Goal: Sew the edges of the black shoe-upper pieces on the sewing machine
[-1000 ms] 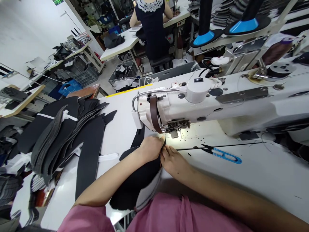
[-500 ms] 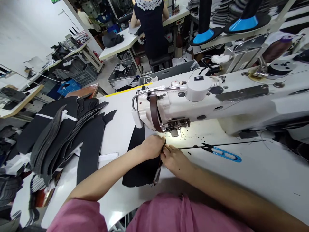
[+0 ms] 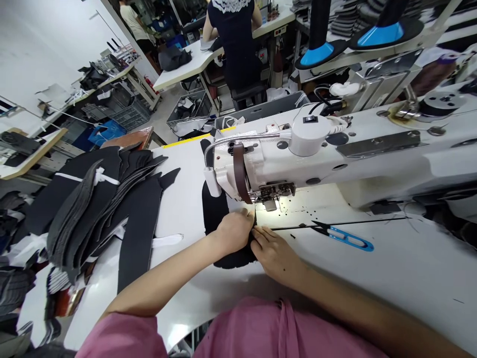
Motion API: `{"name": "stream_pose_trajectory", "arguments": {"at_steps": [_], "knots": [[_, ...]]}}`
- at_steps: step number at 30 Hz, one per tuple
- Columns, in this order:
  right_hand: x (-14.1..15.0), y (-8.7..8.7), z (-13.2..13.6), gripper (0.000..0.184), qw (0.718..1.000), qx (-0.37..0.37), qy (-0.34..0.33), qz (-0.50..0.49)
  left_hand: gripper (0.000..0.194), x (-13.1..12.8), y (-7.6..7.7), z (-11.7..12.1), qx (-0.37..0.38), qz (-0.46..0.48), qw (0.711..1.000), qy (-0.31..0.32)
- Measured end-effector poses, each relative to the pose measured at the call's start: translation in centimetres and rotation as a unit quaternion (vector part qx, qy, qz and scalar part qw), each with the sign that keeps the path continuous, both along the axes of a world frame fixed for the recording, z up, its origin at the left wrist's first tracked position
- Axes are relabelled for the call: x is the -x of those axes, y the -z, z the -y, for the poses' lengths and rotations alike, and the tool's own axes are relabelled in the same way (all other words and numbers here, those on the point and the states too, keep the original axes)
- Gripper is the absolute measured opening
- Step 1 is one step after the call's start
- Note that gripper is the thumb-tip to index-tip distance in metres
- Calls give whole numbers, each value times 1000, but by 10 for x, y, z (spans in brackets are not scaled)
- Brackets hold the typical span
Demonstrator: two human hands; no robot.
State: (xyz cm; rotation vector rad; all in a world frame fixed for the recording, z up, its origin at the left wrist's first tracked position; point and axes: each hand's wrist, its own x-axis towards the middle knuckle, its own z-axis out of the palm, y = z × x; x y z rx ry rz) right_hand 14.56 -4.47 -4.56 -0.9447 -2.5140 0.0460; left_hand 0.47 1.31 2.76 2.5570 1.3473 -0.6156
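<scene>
A black fabric piece (image 3: 215, 211) lies on the white table under the needle end of a sewing machine (image 3: 268, 169). My left hand (image 3: 235, 230) is closed on the fabric's right edge, just in front of the presser foot. Against the same edge, slightly nearer to my body, my right hand (image 3: 275, 252) has its fingers bent together on the cloth. The fingertips of both hands are partly hidden. Thread snips with a blue handle (image 3: 350, 238) lie to the right of my right hand.
Stacked dark fabric pieces (image 3: 100, 214), partly tied with white strips, cover the table's left side. Black thread cones on blue bases (image 3: 316, 53) stand behind the machine. A grey crate (image 3: 261, 110) sits beyond the table. Another person (image 3: 238, 49) sits at a table farther back.
The black fabric has moved away from my body under the machine, and its far end now shows behind the needle area. My right hand's fingers have straightened a little along the edge.
</scene>
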Motion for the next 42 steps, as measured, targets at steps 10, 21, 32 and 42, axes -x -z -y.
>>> {"name": "stream_pose_trajectory", "arguments": {"at_steps": [10,21,32,42], "knots": [[0,7,-3,29,994,-53,36,85,22,2,19,-10,-36,31,998,-41],[-9,-5,-16,23,996,-35,10,76,24,18,33,-10,-153,157,973,-67],[-18,10,-42,58,967,103,-230,30,35,52,52,-43,-132,252,956,66],[8,18,-57,89,970,138,-198,4,27,38,47,-45,-258,160,938,166]]}}
